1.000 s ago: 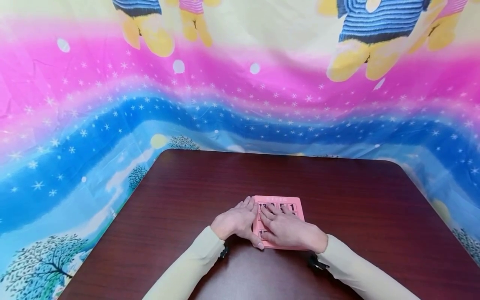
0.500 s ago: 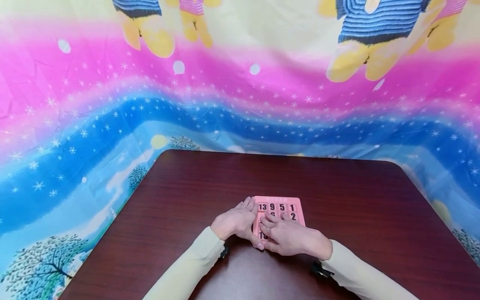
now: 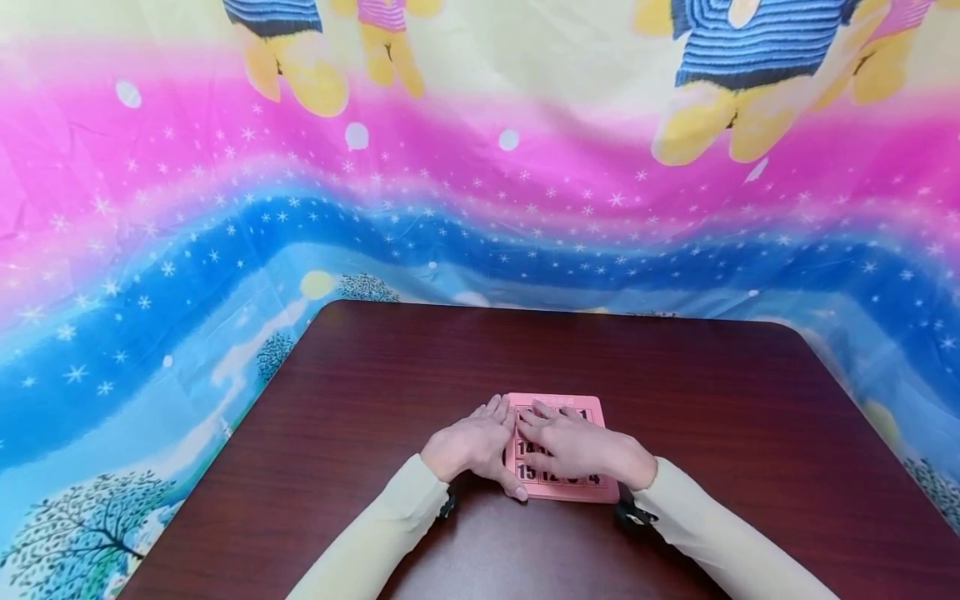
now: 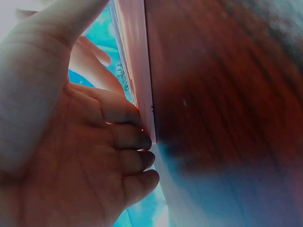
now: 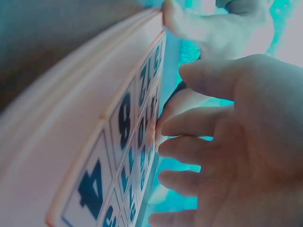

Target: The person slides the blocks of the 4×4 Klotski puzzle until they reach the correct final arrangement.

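Note:
A pink sliding number puzzle (image 3: 573, 477) lies flat on the table, its square tiles printed with black numbers. In the head view the near row with 15, 12 and 4 shows, while much of the upper rows is hidden. Along the puzzle's left side rests my left hand (image 3: 476, 442), fingers extended and thumb at the near left corner; its fingertips (image 4: 144, 139) meet the frame's edge in the left wrist view. My right hand (image 3: 581, 446) lies over the tiles from the right, fingers spread and fairly straight, with fingertips (image 5: 170, 147) right at the number face.
The dark reddish-brown wooden table (image 3: 360, 358) has rounded far corners. Behind and beside it hangs a colourful cloth (image 3: 480, 183) with snowflakes, trees and bears. A dark wrist strap (image 3: 636, 512) shows below the right cuff.
My right hand first slid back toward the near side, baring the top row, then moved away from me up the board, covering upper tiles and uncovering the near row. My left hand stays put.

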A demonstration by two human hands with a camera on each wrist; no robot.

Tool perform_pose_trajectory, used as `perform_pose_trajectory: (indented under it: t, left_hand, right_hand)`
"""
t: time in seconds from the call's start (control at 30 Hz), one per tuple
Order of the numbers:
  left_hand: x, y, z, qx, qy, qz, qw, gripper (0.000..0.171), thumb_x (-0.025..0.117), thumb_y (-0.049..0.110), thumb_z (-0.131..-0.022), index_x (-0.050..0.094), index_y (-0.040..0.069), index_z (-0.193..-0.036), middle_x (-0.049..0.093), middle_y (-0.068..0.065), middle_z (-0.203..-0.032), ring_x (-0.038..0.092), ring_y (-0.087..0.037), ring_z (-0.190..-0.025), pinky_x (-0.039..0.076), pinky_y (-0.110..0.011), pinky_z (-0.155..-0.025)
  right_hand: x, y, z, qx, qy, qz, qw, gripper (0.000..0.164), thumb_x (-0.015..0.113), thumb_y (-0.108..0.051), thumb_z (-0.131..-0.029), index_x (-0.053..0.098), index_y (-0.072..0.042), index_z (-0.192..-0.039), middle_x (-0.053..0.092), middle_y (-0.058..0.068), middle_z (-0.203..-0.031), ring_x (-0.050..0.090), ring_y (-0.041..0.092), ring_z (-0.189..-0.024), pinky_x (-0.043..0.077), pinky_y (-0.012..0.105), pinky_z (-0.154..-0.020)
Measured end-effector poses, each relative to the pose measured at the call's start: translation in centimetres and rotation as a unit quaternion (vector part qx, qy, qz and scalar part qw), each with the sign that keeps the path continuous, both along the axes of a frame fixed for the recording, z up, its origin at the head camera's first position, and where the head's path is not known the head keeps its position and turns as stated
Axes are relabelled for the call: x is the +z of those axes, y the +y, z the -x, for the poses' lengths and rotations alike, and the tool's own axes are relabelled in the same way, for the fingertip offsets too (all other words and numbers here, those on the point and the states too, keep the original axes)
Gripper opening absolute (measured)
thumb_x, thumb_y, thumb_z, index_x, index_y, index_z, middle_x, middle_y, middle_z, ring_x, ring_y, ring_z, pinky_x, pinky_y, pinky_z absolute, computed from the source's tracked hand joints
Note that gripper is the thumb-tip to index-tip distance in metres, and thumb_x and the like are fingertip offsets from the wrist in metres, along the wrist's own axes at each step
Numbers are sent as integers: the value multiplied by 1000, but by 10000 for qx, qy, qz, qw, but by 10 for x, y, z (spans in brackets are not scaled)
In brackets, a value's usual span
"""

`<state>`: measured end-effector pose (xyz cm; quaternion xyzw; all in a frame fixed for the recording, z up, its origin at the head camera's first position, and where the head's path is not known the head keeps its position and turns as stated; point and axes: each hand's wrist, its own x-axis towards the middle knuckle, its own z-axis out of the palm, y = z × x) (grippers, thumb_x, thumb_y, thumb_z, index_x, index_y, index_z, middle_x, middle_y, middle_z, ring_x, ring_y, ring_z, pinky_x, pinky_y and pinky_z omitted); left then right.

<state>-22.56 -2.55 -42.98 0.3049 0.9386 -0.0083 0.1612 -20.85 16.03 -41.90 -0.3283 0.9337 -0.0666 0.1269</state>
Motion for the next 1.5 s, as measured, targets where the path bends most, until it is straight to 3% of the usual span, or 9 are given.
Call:
perform_pose_trajectory:
  t: [0.27, 0.77, 0.93, 1.1, 1.33, 1.5]
  left_hand:
    - [0, 0, -1, -3, -22, -18, 10000, 130, 73, 76, -65, 18, 1, -156, 12, -19, -164, 11, -28, -154, 18, -36, -126]
    - [-1, 0, 1, 6, -52, -59, 10000, 129, 74, 75, -65, 19, 2, -156, 13, -17, -164, 12, -28, -154, 19, -36, -126]
    - [0, 0, 0, 13, -20, -20, 10000, 130, 74, 76, -65, 19, 1, -156, 12, -18, -164, 11, -28, -154, 18, -36, -126]
    - [0, 1, 1, 14, 8, -45, 10000, 130, 75, 75, -64, 19, 1, -156, 12, -18, -164, 11, -28, -154, 19, -37, -126]
    - [-1, 1, -1, 9, 23, -106, 9999, 129, 75, 74, -64, 20, 1, -156, 13, -18, -164, 12, -29, -154, 19, -37, -126]
    - [0, 1, -1, -13, 24, -158, 9999, 129, 76, 73, -64, 21, 0, -155, 14, -19, -164, 13, -30, -153, 20, -38, -126]
  right_hand:
    - [-5, -2, 11, -191, 36, -132, 9997, 60, 50, -42, -100, 41, -9, -150, 36, 9, -158, 24, 36, -150, 26, 68, -115]
    - [-6, -2, 13, -429, -113, -297, 9986, 66, 52, -43, -99, 35, -9, -152, 28, 11, -161, 19, 34, -152, 24, 64, -118]
    - [-7, -3, 11, -451, -146, -419, 9980, 65, 50, -46, -100, 35, -12, -153, 30, 7, -161, 19, 29, -152, 24, 62, -119]
    - [-6, -5, 4, -381, 47, -550, 9978, 55, 45, -39, -103, 40, -13, -151, 35, 7, -159, 24, 28, -151, 26, 63, -118]
    - [-4, -5, -10, -144, 340, -573, 9977, 49, 51, -26, -100, 47, -11, -146, 43, 9, -154, 32, 30, -148, 32, 64, -114]
    - [-4, 0, -10, -167, 225, -425, 9987, 47, 48, -26, -102, 46, -12, -147, 40, 8, -156, 30, 30, -149, 30, 63, -116]
